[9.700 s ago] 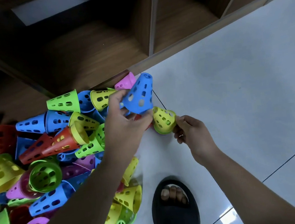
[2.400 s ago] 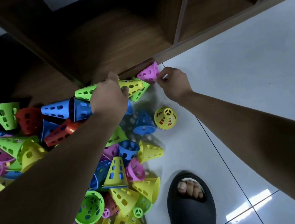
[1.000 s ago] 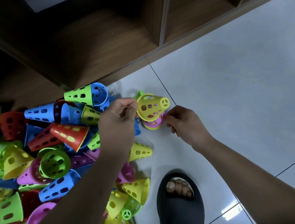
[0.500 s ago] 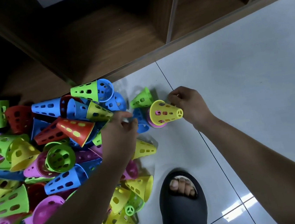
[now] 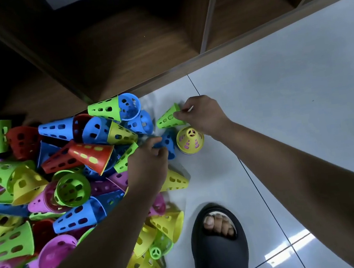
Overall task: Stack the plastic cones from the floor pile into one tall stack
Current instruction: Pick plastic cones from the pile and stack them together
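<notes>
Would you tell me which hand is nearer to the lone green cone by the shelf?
Right. The right hand grips the green cone; the left hand is below it, on a blue cone.

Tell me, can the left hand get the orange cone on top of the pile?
Probably yes. The orange cone lies on top of the pile with nothing over it, near the left hand, though its fingers already grip a blue cone.

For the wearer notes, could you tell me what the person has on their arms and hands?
Nothing shows on either: the left hand and right hand are bare, with no gloves, rings or watch visible. Both forearms are bare up to the frame edge, with no sleeves in view.
</notes>
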{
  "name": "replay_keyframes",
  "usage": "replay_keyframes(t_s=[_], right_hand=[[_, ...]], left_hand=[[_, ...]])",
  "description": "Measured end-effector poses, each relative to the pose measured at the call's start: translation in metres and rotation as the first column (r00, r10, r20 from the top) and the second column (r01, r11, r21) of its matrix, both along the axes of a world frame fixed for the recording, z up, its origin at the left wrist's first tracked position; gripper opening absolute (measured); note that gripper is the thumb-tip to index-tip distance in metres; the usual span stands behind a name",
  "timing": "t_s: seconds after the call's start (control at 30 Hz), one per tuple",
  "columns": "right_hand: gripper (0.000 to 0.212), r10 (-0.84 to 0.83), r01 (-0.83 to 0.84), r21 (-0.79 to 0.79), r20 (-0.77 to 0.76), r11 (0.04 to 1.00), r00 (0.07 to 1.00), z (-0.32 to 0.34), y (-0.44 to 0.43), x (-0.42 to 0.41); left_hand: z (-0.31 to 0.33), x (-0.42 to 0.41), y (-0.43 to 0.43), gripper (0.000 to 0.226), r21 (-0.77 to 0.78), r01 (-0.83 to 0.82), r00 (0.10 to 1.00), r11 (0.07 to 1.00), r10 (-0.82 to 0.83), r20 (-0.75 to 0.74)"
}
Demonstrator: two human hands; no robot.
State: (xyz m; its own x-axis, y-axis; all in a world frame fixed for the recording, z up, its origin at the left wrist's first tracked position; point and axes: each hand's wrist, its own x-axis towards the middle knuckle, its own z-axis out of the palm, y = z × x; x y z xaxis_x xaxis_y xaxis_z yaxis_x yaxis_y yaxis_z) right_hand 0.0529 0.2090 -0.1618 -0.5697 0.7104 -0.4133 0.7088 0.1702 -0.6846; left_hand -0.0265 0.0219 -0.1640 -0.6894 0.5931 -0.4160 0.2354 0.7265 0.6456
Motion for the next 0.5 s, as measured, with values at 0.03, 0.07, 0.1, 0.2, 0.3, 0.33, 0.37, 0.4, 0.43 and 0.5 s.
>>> replay_keyframes(t_s=[0.03,0.07,0.1,0.2,0.3,0.33,0.37,0.4,0.43,0.5], right_hand=[[0.023,0.01,-0.01,-0.012,-0.002,1.0,1.0,0.0,0.001,-0.002],[0.021,0.015,-0.015,-0.022,-0.008,1.0,1.0,0.0,0.003,-0.003],[0.018,0.018,-0.018,-0.032,-0.011,0.999,1.0,-0.001,0.004,-0.004],[0.014,0.013,-0.014,-0.039,-0.015,0.999,1.0,-0.004,0.005,-0.005],[0.013,-0.088,0.079,-0.085,-0.108,0.993,0.99,-0.01,0.005,0.003],[0.013,-0.143,0.128,-0.109,-0.149,0.986,0.978,-0.01,0.006,0.008],[0.012,-0.196,0.173,-0.133,-0.186,0.976,0.963,-0.009,0.005,0.014],[0.011,-0.244,0.213,-0.157,-0.217,0.964,0.945,-0.006,0.004,0.02],[0.011,-0.289,0.249,-0.18,-0.248,0.952,0.925,-0.002,0.002,0.027],[0.013,-0.379,0.32,-0.225,-0.303,0.92,0.875,0.008,-0.004,0.042]], left_hand=[[-0.001,-0.001,0.0,0.026,0.001,0.015,1.0,1.0,-0.015,-0.025],[0.0,-0.001,0.0,0.022,0.012,0.011,0.999,1.0,-0.01,-0.043],[0.002,-0.001,0.0,0.02,0.033,-0.006,0.999,0.999,0.008,-0.048],[0.009,0.0,-0.002,0.018,0.088,-0.033,0.997,0.996,0.038,-0.06],[0.017,-0.002,-0.005,0.02,0.126,-0.014,0.995,0.992,0.026,-0.095],[0.022,-0.002,-0.007,0.021,0.153,-0.031,0.995,0.988,0.045,-0.085],[0.026,-0.002,-0.008,0.023,0.192,-0.058,0.995,0.98,0.072,-0.07],[0.03,-0.002,-0.009,0.027,0.235,-0.1,0.993,0.967,0.112,-0.039],[0.035,-0.001,-0.009,0.031,0.276,-0.16,0.987,0.948,0.162,0.015],[0.044,0.0,-0.01,0.032,0.341,-0.292,0.955,0.894,0.252,0.157]])
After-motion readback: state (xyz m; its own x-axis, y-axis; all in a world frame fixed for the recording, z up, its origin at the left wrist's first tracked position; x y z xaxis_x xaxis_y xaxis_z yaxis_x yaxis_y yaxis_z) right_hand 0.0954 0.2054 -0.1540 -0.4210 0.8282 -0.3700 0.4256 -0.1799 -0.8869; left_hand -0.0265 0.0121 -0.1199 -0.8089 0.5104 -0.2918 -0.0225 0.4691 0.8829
